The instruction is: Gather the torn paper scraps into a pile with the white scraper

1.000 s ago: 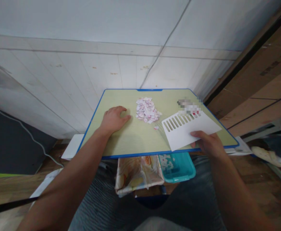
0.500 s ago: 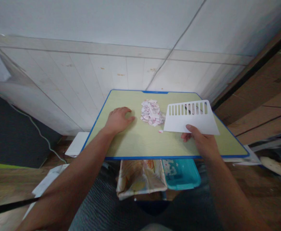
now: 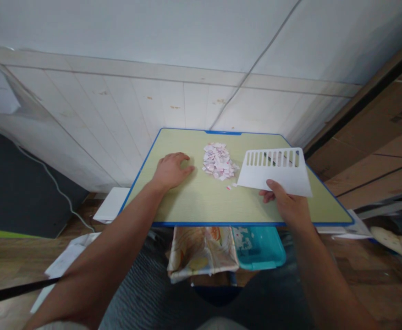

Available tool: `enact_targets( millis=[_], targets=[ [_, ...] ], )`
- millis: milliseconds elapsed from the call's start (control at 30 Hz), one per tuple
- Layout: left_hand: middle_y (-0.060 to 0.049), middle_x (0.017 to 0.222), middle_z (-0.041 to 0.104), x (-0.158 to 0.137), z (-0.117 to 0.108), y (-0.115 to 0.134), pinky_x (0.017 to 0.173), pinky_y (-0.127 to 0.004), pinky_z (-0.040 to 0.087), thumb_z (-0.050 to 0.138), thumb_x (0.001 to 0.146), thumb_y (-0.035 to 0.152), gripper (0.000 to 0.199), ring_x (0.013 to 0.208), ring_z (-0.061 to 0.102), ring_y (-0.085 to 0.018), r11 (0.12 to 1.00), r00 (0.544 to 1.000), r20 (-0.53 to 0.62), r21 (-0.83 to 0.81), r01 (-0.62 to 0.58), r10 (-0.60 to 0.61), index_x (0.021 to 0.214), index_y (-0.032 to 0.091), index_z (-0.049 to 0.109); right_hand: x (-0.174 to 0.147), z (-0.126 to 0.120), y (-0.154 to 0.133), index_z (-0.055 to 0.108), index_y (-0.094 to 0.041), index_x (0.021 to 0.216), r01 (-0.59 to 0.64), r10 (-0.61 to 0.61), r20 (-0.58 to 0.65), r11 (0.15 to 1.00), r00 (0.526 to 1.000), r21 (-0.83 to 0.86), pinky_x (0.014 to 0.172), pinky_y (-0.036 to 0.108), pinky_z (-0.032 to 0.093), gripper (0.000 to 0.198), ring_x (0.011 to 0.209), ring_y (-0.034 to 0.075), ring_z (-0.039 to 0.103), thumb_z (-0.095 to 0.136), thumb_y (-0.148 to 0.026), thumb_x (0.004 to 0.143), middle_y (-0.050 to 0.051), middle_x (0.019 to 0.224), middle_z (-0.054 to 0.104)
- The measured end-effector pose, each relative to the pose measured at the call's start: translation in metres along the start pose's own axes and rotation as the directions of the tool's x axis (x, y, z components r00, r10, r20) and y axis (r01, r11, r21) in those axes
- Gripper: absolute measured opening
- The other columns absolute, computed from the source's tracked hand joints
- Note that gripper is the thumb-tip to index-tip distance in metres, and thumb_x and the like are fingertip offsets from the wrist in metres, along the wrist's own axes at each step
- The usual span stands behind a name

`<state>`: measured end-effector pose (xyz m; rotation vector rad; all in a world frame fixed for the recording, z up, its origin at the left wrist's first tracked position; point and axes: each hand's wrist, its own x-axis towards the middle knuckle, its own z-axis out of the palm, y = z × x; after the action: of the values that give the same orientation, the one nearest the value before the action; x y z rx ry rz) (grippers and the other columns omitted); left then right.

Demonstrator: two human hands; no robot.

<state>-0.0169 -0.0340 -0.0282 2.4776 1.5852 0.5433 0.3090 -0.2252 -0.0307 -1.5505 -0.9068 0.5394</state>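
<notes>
My right hand [image 3: 288, 199] grips a flat white slotted scraper [image 3: 272, 176] by its near edge, thumb on top and fingers below. A row of slots runs along the scraper's far side. Its left corner is beside a pile of small white and pink paper scraps [image 3: 219, 162] on the light wood-grain table [image 3: 201, 204]. A few loose scraps [image 3: 228, 187] lie just in front of the pile. Left of the pile, my left hand [image 3: 173, 170] rests palm down on the table, its thumb and fingers apart, holding nothing.
Below the table's near edge are a patterned cloth-lined container [image 3: 201, 261] and a teal plastic bin [image 3: 262, 256] with scraps inside. Behind the table stands a white panelled wall [image 3: 166, 101] with a cable [image 3: 256, 64]. Brown cardboard [image 3: 386, 133] is at the right.
The scraper has shifted slightly to the right and tilted a little, its left edge drawing away from the pile. Another loose scrap now shows by its corner. My left hand stays put.
</notes>
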Motion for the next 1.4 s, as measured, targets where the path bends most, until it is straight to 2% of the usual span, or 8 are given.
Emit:
enact_targets(
  millis=[233, 433, 633, 800, 900, 1133, 1267, 1400],
  targets=[
    [-0.011, 0.167, 0.078, -0.0009, -0.0012, 0.0021, 0.141, -0.053, 0.048, 0.074, 0.107, 0.044, 0.046, 0.160, 0.068, -0.036, 1.000, 1.000, 0.008, 0.000, 0.002, -0.002, 0.147, 0.024, 0.082, 0.0019, -0.0020, -0.0001, 0.075, -0.022, 0.094, 0.014, -0.011, -0.026, 0.994, 1.000, 0.108, 0.049, 0.035, 0.059, 0.041, 0.047, 0.021, 0.066, 0.093, -0.055, 0.077, 0.006, 0.067, 0.080],
    [-0.009, 0.167, 0.078, -0.0013, -0.0019, 0.0031, 0.141, -0.054, 0.049, 0.075, 0.107, 0.045, 0.045, 0.160, 0.068, -0.037, 1.000, 1.000, 0.006, 0.000, 0.006, -0.006, 0.147, 0.026, 0.083, 0.0014, -0.0027, -0.0007, 0.075, -0.023, 0.091, 0.016, -0.012, -0.034, 0.995, 0.999, 0.099, 0.048, 0.036, 0.059, 0.035, 0.046, 0.022, 0.065, 0.092, -0.049, 0.076, 0.004, 0.063, 0.077],
    [-0.011, 0.168, 0.077, -0.0012, -0.0021, 0.0039, 0.142, -0.054, 0.047, 0.073, 0.107, 0.045, 0.048, 0.162, 0.067, -0.037, 1.000, 1.000, 0.013, 0.002, 0.000, 0.000, 0.149, 0.023, 0.082, -0.0002, -0.0066, 0.0028, 0.072, -0.025, 0.072, 0.030, -0.030, 0.027, 0.999, 0.999, 0.027, 0.053, 0.037, 0.060, 0.029, 0.052, 0.022, 0.066, 0.087, -0.048, 0.081, 0.004, 0.060, 0.073],
    [-0.011, 0.168, 0.077, -0.0012, -0.0024, 0.0043, 0.141, -0.053, 0.048, 0.074, 0.107, 0.045, 0.047, 0.162, 0.067, -0.037, 1.000, 1.000, 0.014, 0.000, 0.015, -0.015, 0.148, 0.024, 0.083, -0.0033, -0.0082, -0.0022, 0.071, -0.026, 0.066, 0.028, -0.028, 0.024, 1.000, 0.999, -0.001, 0.054, 0.038, 0.059, 0.031, 0.052, 0.022, 0.064, 0.085, -0.048, 0.081, 0.004, 0.059, 0.071],
    [-0.011, 0.168, 0.077, -0.0018, -0.0032, 0.0052, 0.142, -0.052, 0.047, 0.073, 0.107, 0.045, 0.048, 0.162, 0.066, -0.036, 1.000, 1.000, 0.018, 0.000, 0.010, -0.010, 0.150, 0.023, 0.082, -0.0052, -0.0097, -0.0056, 0.068, -0.026, 0.060, 0.063, -0.060, 0.064, 0.997, 0.996, -0.042, 0.061, 0.038, 0.062, 0.033, 0.057, 0.023, 0.066, 0.084, -0.045, 0.082, 0.004, 0.057, 0.069],
    [-0.010, 0.167, 0.078, -0.0030, -0.0038, 0.0062, 0.141, -0.053, 0.047, 0.073, 0.107, 0.046, 0.046, 0.161, 0.067, -0.036, 1.000, 1.000, 0.014, -0.013, 0.014, -0.014, 0.147, 0.026, 0.083, -0.0034, -0.0070, 0.0007, 0.074, -0.024, 0.087, 0.020, -0.020, -0.002, 0.996, 1.000, 0.087, 0.051, 0.037, 0.056, 0.031, 0.052, 0.022, 0.064, 0.090, -0.050, 0.082, 0.004, 0.069, 0.078],
    [-0.008, 0.166, 0.078, -0.0027, -0.0038, 0.0054, 0.141, -0.056, 0.047, 0.074, 0.105, 0.046, 0.046, 0.160, 0.067, -0.037, 1.000, 1.000, 0.012, -0.025, 0.010, -0.010, 0.146, 0.027, 0.084, -0.0008, -0.0059, 0.0031, 0.076, -0.023, 0.091, -0.003, 0.002, 0.030, 0.999, 1.000, 0.036, 0.053, 0.039, 0.060, 0.039, 0.051, 0.023, 0.065, 0.095, -0.056, 0.079, 0.005, 0.068, 0.079],
    [-0.009, 0.167, 0.078, -0.0027, -0.0037, 0.0052, 0.142, -0.055, 0.046, 0.072, 0.106, 0.046, 0.048, 0.161, 0.066, -0.037, 1.000, 1.000, 0.020, -0.028, 0.010, -0.009, 0.148, 0.027, 0.083, 0.0013, -0.0058, 0.0037, 0.076, -0.023, 0.099, -0.015, 0.015, -0.007, 0.999, 1.000, 0.045, 0.052, 0.038, 0.059, 0.044, 0.050, 0.023, 0.067, 0.096, -0.056, 0.078, 0.006, 0.070, 0.082]
  ],
)
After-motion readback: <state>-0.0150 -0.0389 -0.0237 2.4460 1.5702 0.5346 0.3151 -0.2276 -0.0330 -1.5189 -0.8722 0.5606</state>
